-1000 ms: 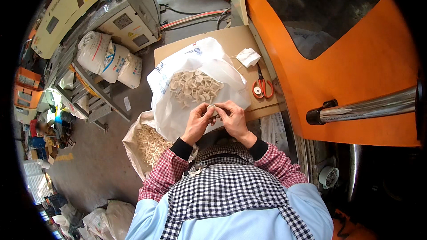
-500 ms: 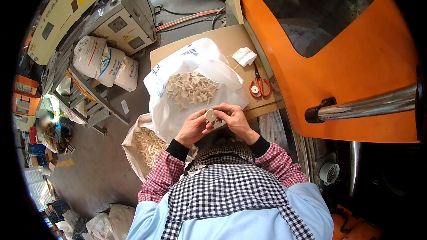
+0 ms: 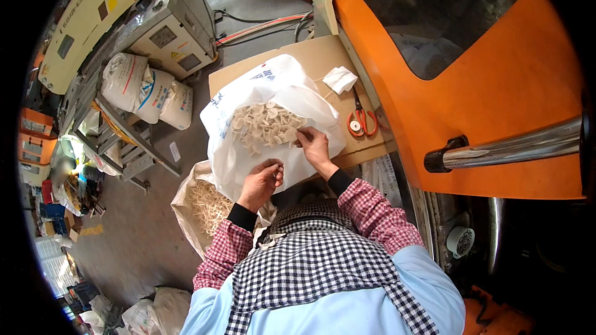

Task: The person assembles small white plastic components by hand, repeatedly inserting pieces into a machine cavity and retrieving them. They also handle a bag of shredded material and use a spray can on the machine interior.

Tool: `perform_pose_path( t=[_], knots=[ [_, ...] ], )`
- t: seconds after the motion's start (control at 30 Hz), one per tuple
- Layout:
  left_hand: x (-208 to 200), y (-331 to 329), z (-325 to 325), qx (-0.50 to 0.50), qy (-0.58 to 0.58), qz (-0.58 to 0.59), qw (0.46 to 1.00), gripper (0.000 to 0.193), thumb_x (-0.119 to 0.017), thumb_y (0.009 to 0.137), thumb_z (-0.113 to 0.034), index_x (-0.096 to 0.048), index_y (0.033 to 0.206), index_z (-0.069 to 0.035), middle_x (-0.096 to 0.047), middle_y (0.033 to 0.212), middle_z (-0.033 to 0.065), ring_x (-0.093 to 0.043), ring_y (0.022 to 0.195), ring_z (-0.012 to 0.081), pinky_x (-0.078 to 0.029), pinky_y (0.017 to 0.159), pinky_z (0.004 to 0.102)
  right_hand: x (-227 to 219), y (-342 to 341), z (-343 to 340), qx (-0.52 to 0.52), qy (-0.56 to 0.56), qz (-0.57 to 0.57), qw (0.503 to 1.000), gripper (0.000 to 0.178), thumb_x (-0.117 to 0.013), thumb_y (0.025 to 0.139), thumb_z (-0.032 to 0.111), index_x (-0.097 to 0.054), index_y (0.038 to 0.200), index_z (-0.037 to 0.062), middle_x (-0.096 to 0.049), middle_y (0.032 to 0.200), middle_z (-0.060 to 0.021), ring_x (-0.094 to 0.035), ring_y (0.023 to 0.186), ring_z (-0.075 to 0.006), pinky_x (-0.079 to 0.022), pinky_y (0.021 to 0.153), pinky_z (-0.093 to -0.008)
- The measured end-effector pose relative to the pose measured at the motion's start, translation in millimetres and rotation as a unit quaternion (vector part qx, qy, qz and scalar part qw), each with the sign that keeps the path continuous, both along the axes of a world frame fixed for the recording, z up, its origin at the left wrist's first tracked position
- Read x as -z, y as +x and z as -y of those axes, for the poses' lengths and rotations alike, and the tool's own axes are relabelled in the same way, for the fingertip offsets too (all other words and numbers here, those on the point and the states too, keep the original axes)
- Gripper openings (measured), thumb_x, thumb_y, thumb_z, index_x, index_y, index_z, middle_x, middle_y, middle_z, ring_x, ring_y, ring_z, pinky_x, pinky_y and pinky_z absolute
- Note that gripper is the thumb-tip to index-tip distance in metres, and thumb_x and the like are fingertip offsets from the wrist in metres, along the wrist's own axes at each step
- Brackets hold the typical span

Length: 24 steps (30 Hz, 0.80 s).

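Observation:
A white plastic bag (image 3: 236, 174) lies open in front of me, with a heap of beige disc-shaped plastic pieces (image 3: 264, 125) with stems inside. At the heap's near right edge, my right hand (image 3: 315, 150) pinches one of these discs between thumb and fingers. My left hand (image 3: 261, 185) hovers over the bag's near side, closed, its fingertips pressed together. What it holds, if anything, is too small to make out. Left of the bag, a woven sack (image 3: 181, 201) contains thin beige plastic sprues (image 3: 208, 205).
Under the bag is a cardboard sheet (image 3: 223, 77). Orange-handled scissors (image 3: 366, 122) and a crumpled white cloth (image 3: 340, 79) lie on it. An orange machine (image 3: 496, 68) with a metal bar (image 3: 515, 149) stands close on my right. Filled sacks (image 3: 127, 80) rest beyond a metal ladder-like frame (image 3: 133, 136).
My hands have parted. The right one has moved forward to the heap with a disc at its fingertips; the left has drawn back slightly, and the disc between them is gone from there.

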<state>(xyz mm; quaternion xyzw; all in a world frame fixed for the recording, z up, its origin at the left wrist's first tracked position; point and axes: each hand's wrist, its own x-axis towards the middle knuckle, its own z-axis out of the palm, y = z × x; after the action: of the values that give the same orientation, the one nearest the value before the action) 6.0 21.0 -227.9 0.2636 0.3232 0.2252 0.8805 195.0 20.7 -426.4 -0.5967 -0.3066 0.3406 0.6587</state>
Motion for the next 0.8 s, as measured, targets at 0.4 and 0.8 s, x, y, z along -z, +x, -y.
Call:
perform_pose_path(
  t=[0.4,0.8],
  knots=[
    [14.6,-12.3,30.3,-0.027,-0.040,-0.053,0.997,0.015,-0.052,0.092,-0.010,-0.053,0.099,0.003,-0.056,0.083,0.0074,-0.053,0.068,0.0121,-0.044,0.059,0.0220,-82.6,-9.3,5.7,-0.034,-0.104,-0.038,0.993,0.018,-0.060,0.084,0.010,-0.061,0.092,-0.0062,-0.067,0.074,-0.0130,-0.066,0.063,-0.0173,-0.051,0.058,-0.0280],
    [12.4,-17.0,35.0,-0.077,-0.004,-0.109,0.991,0.022,-0.053,0.090,-0.020,-0.055,0.096,0.001,-0.055,0.076,0.0032,-0.051,0.063,0.0122,-0.040,0.055,0.0233,-153.2,-28.2,33.2,-0.211,-0.090,-0.033,0.973,0.018,-0.058,0.084,0.009,-0.061,0.092,-0.0065,-0.065,0.077,-0.0112,-0.063,0.064,-0.0150,-0.051,0.059,-0.0271]
  ],
)
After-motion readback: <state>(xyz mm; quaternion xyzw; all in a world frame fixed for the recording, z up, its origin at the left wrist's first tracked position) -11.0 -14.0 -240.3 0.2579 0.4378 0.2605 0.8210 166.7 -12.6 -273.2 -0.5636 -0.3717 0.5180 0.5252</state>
